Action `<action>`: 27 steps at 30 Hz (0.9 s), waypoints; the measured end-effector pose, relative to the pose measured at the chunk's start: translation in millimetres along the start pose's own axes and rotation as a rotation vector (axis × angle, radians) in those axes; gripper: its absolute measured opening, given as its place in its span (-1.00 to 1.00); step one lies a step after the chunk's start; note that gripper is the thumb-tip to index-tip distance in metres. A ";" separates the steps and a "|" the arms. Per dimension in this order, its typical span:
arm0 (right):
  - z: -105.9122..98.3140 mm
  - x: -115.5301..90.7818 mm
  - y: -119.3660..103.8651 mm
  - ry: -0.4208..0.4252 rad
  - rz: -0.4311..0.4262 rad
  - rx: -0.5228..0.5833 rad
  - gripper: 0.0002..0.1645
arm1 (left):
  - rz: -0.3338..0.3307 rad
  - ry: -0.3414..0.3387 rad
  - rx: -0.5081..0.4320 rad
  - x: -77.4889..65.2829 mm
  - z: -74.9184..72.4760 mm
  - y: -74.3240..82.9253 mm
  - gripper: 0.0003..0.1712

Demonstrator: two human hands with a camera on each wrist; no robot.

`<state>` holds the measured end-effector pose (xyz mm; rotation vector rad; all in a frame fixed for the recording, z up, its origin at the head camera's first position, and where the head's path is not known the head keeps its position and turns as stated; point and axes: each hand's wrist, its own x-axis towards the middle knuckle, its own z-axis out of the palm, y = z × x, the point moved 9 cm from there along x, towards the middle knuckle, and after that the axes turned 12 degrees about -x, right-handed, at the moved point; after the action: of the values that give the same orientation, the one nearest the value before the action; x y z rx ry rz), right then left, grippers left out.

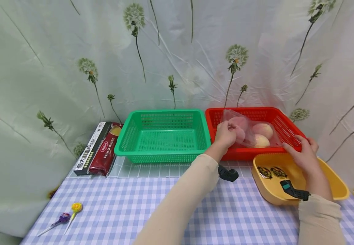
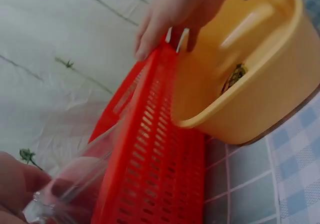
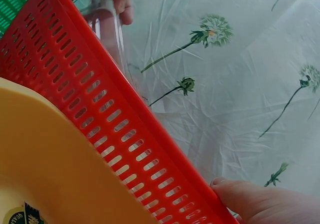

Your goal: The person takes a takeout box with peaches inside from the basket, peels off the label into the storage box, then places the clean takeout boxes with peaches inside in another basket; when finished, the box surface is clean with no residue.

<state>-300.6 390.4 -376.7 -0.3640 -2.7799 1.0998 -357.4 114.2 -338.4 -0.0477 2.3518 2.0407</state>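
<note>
In the head view, my left hand (image 1: pixel 227 135) pinches a clear plastic bag (image 1: pixel 249 135) at the left part of the red basket (image 1: pixel 276 119). Several pink and yellow peaches (image 1: pixel 262 130) show through the plastic, partly covered by the hand and the basket's front wall. The left wrist view shows crumpled film (image 2: pixel 40 209) at those fingers. At the basket's front right corner, my right hand (image 1: pixel 306 157) grips the rim. Its thumb (image 3: pixel 250 196) lies on that red edge in the right wrist view.
A green basket (image 1: pixel 161 157) stands left of the red one. The yellow basin (image 1: pixel 275 194) in front holds two dark round-patterned items (image 1: pixel 271 172). Pasta packages (image 1: pixel 104 149) lie at the left, and two lollipops (image 1: pixel 72 215) lie on the checked cloth.
</note>
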 end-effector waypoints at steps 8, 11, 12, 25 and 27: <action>1.6 -0.2 2.8 0.001 0.016 -0.003 -0.03 | -0.197 -0.071 -0.180 10.4 1.9 -20.6 -0.62; 1.1 -0.3 3.2 -0.002 0.016 -0.007 -0.02 | -0.256 -0.093 -0.304 11.4 1.8 -25.5 -0.56; 0.9 -0.4 3.0 -0.003 0.014 -0.006 -0.01 | -0.266 -0.101 -0.351 11.3 1.9 -26.1 -0.54; 1.0 0.4 3.5 0.000 0.007 -0.006 -0.02 | -0.188 -0.114 -0.477 5.7 -3.6 -25.6 -0.51; 0.6 0.6 2.3 -0.001 0.004 -0.010 -0.02 | -0.129 -0.116 -0.440 2.5 -5.2 -23.8 -0.54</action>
<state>-300.8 391.8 -378.7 -0.3699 -2.7874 1.0879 -358.9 105.6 -361.4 -0.0840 1.7480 2.3756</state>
